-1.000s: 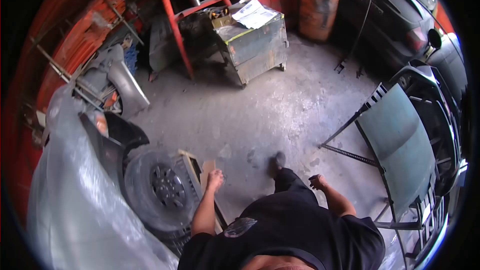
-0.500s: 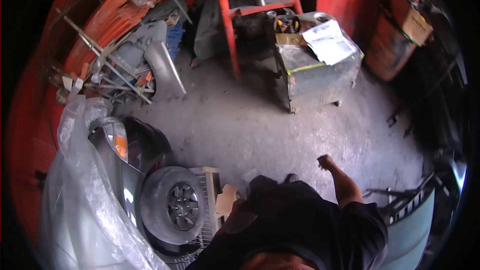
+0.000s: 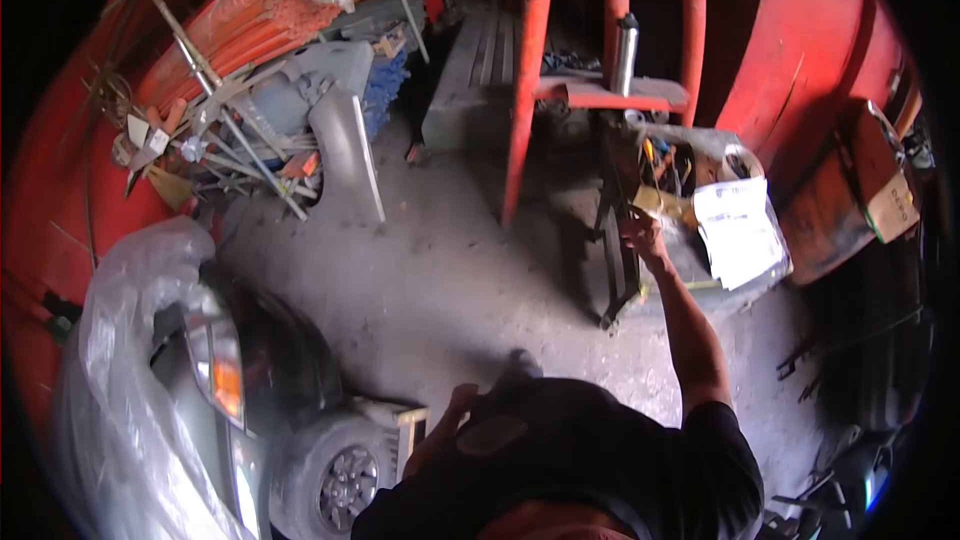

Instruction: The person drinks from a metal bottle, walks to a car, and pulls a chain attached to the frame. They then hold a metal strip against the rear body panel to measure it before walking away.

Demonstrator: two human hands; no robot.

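My right hand [image 3: 643,232] reaches forward to the near-left edge of a worn metal cart [image 3: 690,298]. Its fingers are curled at the left end of a tan piece [image 3: 668,206]; what lies between them is too small to make out. Behind that piece, hand tools [image 3: 660,162] lie in a tray, and a roll [image 3: 738,162] stands beside them. White printed sheets [image 3: 740,230] cover the right part of the cart top. My left hand [image 3: 462,402] is low beside my dark shirt, its fingers blurred and partly hidden.
A red frame [image 3: 525,90] rises behind the cart, with a metal bottle [image 3: 625,55] on its crossbar. At lower left are a plastic-draped car front [image 3: 215,360] and a wheel [image 3: 325,480]. Metal scraps [image 3: 345,140] lie upper left; a rusty bin [image 3: 825,210] stands right.
My right hand has moved from above the bare floor up to the cart's edge. The view has shifted, and the cart now appears closer and lower. The cardboard by my left hand has left view.
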